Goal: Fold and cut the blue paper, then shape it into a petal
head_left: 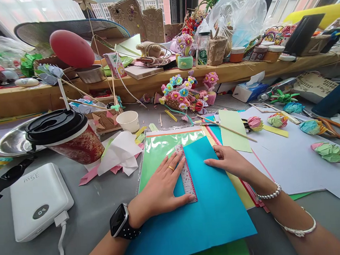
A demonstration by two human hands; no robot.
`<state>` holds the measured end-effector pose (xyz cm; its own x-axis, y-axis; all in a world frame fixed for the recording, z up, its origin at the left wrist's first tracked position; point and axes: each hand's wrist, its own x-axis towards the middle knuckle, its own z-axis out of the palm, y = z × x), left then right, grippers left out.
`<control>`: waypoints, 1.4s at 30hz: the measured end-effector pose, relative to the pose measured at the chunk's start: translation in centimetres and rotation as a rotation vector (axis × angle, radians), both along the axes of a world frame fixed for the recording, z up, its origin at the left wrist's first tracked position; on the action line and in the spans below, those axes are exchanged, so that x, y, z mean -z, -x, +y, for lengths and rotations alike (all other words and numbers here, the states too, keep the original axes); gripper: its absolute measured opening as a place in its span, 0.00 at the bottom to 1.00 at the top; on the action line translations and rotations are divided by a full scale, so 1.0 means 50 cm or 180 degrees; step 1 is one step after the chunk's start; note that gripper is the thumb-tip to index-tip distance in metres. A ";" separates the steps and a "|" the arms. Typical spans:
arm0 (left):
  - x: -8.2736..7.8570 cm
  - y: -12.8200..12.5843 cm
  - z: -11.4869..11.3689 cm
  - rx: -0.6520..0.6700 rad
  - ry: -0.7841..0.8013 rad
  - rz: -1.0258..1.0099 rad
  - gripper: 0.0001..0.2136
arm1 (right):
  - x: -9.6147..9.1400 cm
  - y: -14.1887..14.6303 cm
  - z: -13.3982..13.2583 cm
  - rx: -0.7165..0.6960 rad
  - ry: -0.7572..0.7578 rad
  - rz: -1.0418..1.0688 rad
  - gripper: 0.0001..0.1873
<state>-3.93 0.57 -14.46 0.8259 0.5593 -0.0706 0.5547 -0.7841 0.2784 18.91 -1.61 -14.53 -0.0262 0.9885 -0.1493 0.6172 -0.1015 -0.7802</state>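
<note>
A sheet of blue paper (215, 203) lies at an angle on a plastic-wrapped pack of green paper (151, 149). On the blue sheet rests a short clear ruler (188, 181) with a pink edge, pointing away from me. My left hand (160, 184) lies flat with fingers stretched out, pressing on the ruler and the paper beside it. At the sheet's right edge, my right hand (228, 160) pinches the blue paper between thumb and fingers. Its fingertips are partly hidden under the paper.
At the left stand a lidded paper cup (70, 140) and a white power bank (41, 202) with its cable. White paper (292, 160) with folded paper buds lies right, near orange-handled scissors (333, 127). A thin wooden stick (232, 130) crosses a pale green strip (228, 118).
</note>
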 end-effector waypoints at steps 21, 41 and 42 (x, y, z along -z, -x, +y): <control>-0.005 -0.001 -0.001 -0.0023 0.0077 0.0065 0.40 | 0.000 0.000 -0.001 -0.0010 0.0012 -0.0165 0.16; -0.004 -0.001 0.001 0.0011 0.0071 -0.0003 0.40 | -0.004 0.003 -0.005 0.0046 0.0016 -0.0158 0.16; -0.005 -0.001 0.000 0.0008 0.0077 -0.0009 0.40 | -0.005 0.003 -0.006 0.0031 0.0021 -0.0074 0.15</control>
<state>-3.86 0.59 -14.23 0.8276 0.5553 -0.0818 0.5519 -0.7785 0.2988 18.75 -1.90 -14.26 -0.0131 0.9877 -0.1561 0.6340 -0.1125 -0.7651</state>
